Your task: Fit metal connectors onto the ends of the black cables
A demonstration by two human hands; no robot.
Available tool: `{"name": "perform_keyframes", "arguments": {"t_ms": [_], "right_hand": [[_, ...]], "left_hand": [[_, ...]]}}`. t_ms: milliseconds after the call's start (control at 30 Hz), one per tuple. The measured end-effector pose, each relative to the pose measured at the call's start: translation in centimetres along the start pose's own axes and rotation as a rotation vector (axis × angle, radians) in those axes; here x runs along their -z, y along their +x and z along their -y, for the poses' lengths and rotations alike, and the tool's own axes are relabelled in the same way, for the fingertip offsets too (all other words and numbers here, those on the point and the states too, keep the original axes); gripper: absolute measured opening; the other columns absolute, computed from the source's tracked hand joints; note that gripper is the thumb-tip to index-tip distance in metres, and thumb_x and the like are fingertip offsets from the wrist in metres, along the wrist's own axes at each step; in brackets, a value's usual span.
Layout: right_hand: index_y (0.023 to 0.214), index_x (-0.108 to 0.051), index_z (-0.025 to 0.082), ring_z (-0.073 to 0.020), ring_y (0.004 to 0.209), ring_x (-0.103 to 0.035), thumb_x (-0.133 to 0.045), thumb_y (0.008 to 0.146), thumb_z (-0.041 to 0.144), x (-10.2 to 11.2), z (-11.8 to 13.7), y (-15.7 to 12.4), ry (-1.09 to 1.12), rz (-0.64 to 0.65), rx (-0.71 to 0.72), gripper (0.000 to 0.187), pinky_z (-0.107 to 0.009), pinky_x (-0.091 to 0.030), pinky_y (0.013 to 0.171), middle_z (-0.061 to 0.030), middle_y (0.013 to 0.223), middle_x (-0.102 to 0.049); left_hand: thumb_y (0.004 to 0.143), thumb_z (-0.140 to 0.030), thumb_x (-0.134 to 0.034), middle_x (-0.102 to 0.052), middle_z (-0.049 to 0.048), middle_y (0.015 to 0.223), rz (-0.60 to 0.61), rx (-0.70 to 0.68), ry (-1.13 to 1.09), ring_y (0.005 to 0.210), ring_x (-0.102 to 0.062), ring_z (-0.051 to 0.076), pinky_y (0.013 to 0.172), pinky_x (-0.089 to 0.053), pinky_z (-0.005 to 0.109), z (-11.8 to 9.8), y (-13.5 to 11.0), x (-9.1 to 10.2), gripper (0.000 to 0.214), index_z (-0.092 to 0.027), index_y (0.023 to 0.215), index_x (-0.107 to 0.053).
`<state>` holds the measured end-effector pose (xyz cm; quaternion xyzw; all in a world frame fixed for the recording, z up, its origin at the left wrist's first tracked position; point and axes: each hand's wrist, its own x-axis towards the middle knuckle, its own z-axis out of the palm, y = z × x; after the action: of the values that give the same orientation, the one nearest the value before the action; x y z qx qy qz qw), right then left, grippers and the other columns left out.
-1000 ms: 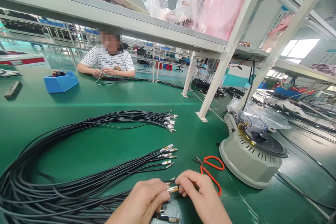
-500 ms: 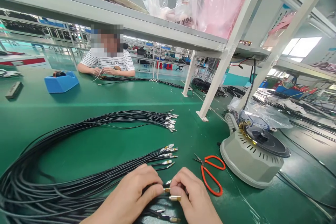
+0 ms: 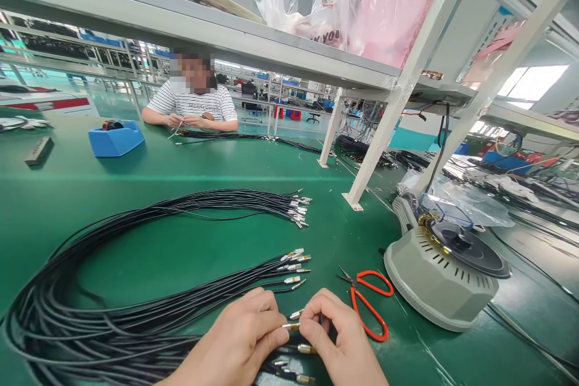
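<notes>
My left hand (image 3: 244, 332) is closed, thumb and forefinger pinching a black cable at its metal connector (image 3: 291, 326), which has a yellowish band on it. From the other side my right hand (image 3: 335, 333) has its fingertips pinched at the free end of that connector; what lies inside those fingers is partly hidden. A thick bundle of black cables (image 3: 131, 313) curves round from the left, running under my left forearm. Other metal plugs (image 3: 296, 262) lie in a loose group beyond my hands. One more brass-coloured plug (image 3: 306, 349) shows just below my right fingers.
Orange-handled scissors (image 3: 368, 304) lie open to the right. Behind them stands a grey round tape dispenser (image 3: 446, 277). A blue tape holder (image 3: 116, 140) and a grey bar (image 3: 39, 151) are at the far left. A white shelf post (image 3: 377, 145) meets the table. A person (image 3: 192, 102) sits opposite, handling a cable.
The view has shifted slightly, so most things appear further right. Both hands stay at the same connector, and a little more of it shows between my fingertips.
</notes>
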<state>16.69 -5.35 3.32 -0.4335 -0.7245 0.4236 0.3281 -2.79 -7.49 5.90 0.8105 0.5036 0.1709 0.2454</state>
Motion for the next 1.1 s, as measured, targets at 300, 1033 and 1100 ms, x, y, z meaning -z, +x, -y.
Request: {"name": "perform_keyframes", "arguments": {"t_ms": [300, 1033, 1100], "right_hand": [[0.071, -0.059, 0.018, -0.0151, 0.069, -0.045, -0.063, 0.086, 0.036, 0.2, -0.3, 0.1, 0.206, 0.061, -0.052, 0.023, -0.027, -0.035, 0.064, 0.0013, 0.073, -0.05], [0.069, -0.058, 0.018, -0.0131, 0.068, -0.045, -0.066, 0.085, 0.038, 0.1, 0.2, 0.0, 0.28, 0.067, -0.038, 0.027, -0.025, -0.035, 0.064, 0.0025, 0.072, -0.049], [0.069, -0.059, 0.017, -0.0134, 0.068, -0.045, -0.066, 0.086, 0.039, 0.3, 0.3, 0.0, 0.266, 0.065, -0.047, 0.028, -0.025, -0.035, 0.064, 0.0022, 0.073, -0.05]], "left_hand": [[0.099, -0.033, -0.041, -0.044, -0.0048, 0.065, 0.018, 0.08, -0.183, 0.064, -0.046, 0.012, 0.061, -0.029, 0.025, -1.0, -0.4, 0.0, 0.04, -0.019, 0.061, -0.041], [0.095, -0.042, -0.046, -0.063, -0.0009, 0.074, -0.025, 0.08, -0.346, 0.07, -0.053, 0.016, 0.066, -0.043, 0.021, -1.5, -0.5, 0.7, 0.038, -0.02, 0.076, -0.07], [0.096, -0.042, -0.044, -0.064, -0.0006, 0.077, -0.015, 0.088, -0.338, 0.071, -0.054, 0.017, 0.067, -0.043, 0.022, -1.5, -0.6, 0.8, 0.038, -0.021, 0.08, -0.071]]}}
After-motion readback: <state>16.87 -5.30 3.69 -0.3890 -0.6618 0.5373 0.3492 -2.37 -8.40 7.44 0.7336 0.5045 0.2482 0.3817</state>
